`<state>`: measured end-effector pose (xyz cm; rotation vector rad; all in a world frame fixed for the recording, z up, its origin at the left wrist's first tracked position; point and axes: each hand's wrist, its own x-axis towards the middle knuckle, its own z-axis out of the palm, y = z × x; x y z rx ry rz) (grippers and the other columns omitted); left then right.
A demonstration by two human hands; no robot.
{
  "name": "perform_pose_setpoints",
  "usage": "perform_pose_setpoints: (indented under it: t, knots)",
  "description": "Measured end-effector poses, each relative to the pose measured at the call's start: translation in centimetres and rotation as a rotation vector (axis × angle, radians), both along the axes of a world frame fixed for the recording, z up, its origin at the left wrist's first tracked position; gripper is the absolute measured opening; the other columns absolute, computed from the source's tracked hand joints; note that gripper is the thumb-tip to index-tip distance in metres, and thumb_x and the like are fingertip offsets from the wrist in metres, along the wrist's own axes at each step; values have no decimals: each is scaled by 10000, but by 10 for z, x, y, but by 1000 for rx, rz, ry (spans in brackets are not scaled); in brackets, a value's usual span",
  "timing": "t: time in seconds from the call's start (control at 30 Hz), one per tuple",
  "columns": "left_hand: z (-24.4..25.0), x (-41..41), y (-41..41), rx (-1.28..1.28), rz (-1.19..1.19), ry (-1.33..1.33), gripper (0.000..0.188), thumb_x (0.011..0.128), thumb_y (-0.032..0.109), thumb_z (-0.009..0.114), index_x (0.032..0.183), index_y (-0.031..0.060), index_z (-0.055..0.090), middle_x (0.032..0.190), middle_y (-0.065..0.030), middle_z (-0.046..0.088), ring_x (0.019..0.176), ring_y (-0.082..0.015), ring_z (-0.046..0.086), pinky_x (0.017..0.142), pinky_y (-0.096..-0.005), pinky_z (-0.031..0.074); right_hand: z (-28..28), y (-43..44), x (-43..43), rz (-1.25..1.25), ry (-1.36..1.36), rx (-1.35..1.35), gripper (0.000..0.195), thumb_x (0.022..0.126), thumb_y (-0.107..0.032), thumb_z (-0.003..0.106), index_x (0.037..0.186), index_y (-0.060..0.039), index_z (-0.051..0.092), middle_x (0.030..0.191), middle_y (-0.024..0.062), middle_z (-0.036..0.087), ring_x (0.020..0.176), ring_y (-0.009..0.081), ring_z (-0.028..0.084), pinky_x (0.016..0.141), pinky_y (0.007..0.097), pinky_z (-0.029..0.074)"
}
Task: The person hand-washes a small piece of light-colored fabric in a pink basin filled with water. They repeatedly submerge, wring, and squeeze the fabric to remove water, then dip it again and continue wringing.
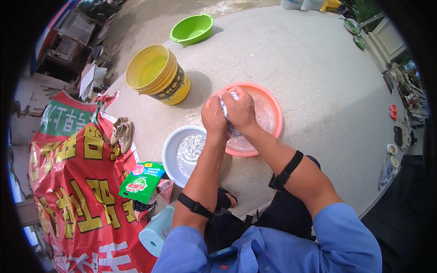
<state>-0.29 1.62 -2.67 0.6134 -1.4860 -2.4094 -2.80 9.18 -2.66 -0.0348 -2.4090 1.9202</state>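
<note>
Over a pink plastic basin [280, 116], my left hand [215, 116] and my right hand [241, 111] are pressed close together around a bunched, wet white cloth [225, 107]. Most of the cloth is covered by my fingers, and part of it shows between my thumbs. Sudsy water [264, 116] lies in the basin under my hands. Beside my left forearm stands a pale blue-white basin [167, 153] with rippling clear water in it; my forearm hides its right part.
A yellow bucket [182, 90] of water stands ahead on the left, with a green basin [193, 32] beyond. At left are a red printed banner [85, 201], a pair of shoes [123, 133], a green detergent bag [143, 182] and a light blue plastic container [157, 228] on its side.
</note>
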Motion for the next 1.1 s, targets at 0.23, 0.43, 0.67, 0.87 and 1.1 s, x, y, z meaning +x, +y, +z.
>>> perform_pose_setpoints:
  t: [0.23, 0.43, 0.67, 0.87, 1.1]
  knots:
    - [-2, -5, -24, 180, -66, -22, 296, 1050, 224, 497, 864, 21, 605, 850, -61, 633, 712, -149, 563, 635, -344, 464, 4, -10, 17, 37, 38, -44, 271, 923, -232, 633, 884, 36, 626, 797, 128, 681, 714, 196, 637, 672, 387, 514]
    - [-11, 7, 11, -413, -65, -22, 293, 1048, 241, 504, 901, 18, 624, 857, -75, 624, 771, -160, 584, 692, -357, 477, -9, 16, -17, 9, -172, -228, 333, 915, -289, 630, 877, 41, 658, 844, 212, 704, 816, 303, 686, 785, 430, 530]
    - [-9, 10, 21, -246, -99, -81, 297, 1061, 244, 508, 966, 6, 658, 914, -49, 652, 832, -134, 616, 746, -322, 515, -2, 24, -29, -49, -325, -334, 269, 926, -230, 638, 901, 35, 673, 839, 82, 694, 774, 140, 614, 688, 350, 502]
    - [-18, -1, -18, -90, -12, -106, 317, 1058, 243, 504, 875, 15, 627, 820, -47, 624, 747, -143, 588, 684, -349, 495, -6, -6, 11, 94, -72, -27, 323, 908, -264, 626, 888, 59, 645, 793, 214, 652, 747, 272, 626, 749, 434, 499]
    - [-21, 0, -17, -53, -33, -34, 270, 1041, 217, 514, 937, 6, 646, 811, -47, 612, 728, -130, 561, 660, -328, 475, -4, 3, 0, 103, -69, -47, 337, 895, -270, 618, 849, 62, 643, 802, 257, 676, 783, 347, 680, 756, 453, 526]
